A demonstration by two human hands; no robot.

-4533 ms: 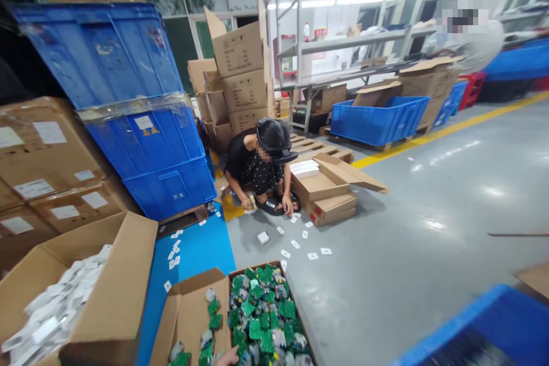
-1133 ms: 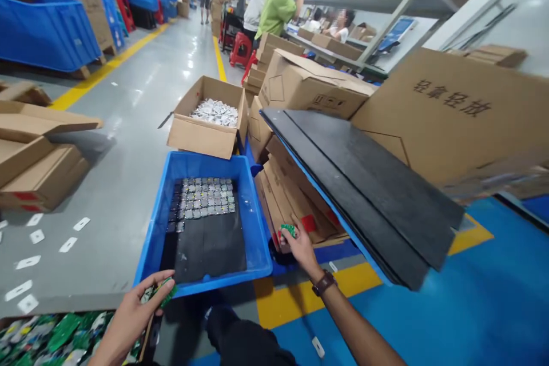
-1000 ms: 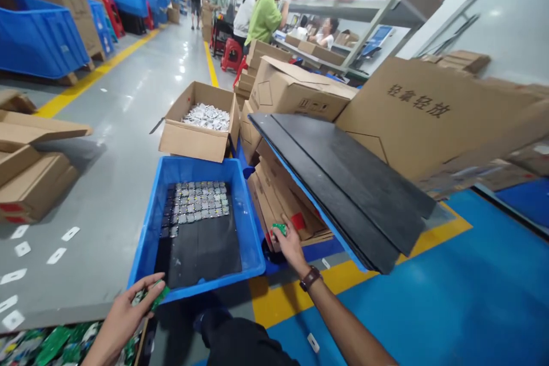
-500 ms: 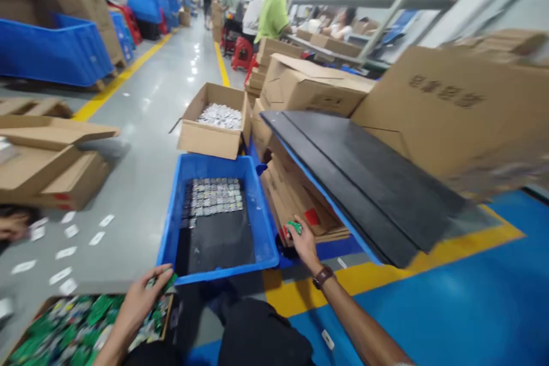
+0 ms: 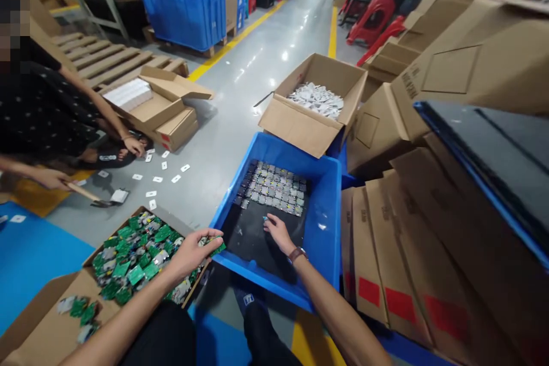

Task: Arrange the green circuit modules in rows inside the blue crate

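My left hand (image 5: pixel 193 253) is closed on a green circuit board (image 5: pixel 219 247), by the near left rim of the blue bin (image 5: pixel 328 229). Inside the bin, my right hand (image 5: pixel 278 233) is over a black sheet (image 5: pixel 253 243). Its fingers pinch a circuit board (image 5: pixel 265 218), of which only a small bluish-green bit shows. Rows of silvery square boards (image 5: pixel 274 186) lie on the far part of the sheet. Left of my left hand is a carton of loose green and silvery circuit boards (image 5: pixel 137 274).
A carton (image 5: pixel 300 131) of white pieces stands behind the bin. Folded cartons (image 5: pixel 373 251) and black panels (image 5: pixel 506 154) stand at right. At left, a co-worker's hand (image 5: pixel 54 178) holds a hammer (image 5: pixel 83 191); white pieces (image 5: pixel 158 179) lie on the floor.
The view has swung left and down. My right hand, with the green board in it, has gone from beside the folded cartons to inside the bin. My left hand still holds its board.
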